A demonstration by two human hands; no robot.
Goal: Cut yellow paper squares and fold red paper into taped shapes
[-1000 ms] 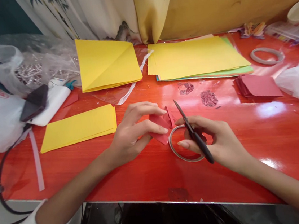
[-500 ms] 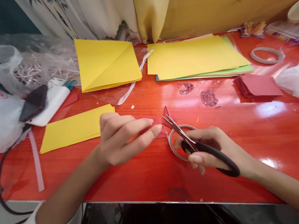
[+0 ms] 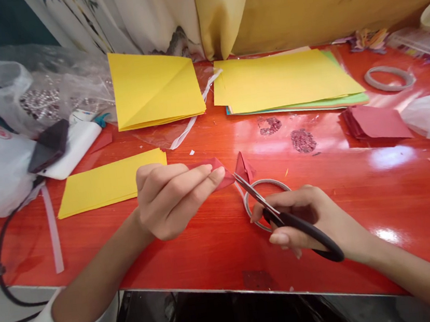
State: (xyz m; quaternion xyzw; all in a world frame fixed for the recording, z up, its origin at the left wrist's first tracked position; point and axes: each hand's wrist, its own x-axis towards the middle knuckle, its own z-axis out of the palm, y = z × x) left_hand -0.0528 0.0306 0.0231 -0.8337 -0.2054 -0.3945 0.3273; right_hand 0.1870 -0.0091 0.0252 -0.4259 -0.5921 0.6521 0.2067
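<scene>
My left hand (image 3: 178, 197) pinches a folded piece of red paper (image 3: 222, 176) above the table, its pointed end toward the right. In my right hand (image 3: 310, 217) are black-handled scissors (image 3: 305, 225), their blades nearly closed with the tips at the paper's point. A roll of narrow tape (image 3: 270, 181) lies under the blades, partly hidden by my right hand. Just behind the blade tips a small folded red paper piece (image 3: 244, 167) rests on the red table (image 3: 211, 260). Most of the held paper is covered by my left fingers.
Folded yellow paper (image 3: 112, 184) lies left of my left hand, with another yellow stack (image 3: 157, 92) behind. Coloured sheets (image 3: 283, 79) sit at the back. To the right are red papers (image 3: 378, 122) and a tape ring (image 3: 390, 78). A phone (image 3: 48, 145) rests at left.
My left hand has raised and tilted the red paper so its point shows. The scissor blades have closed somewhat and their tips have come to that point.
</scene>
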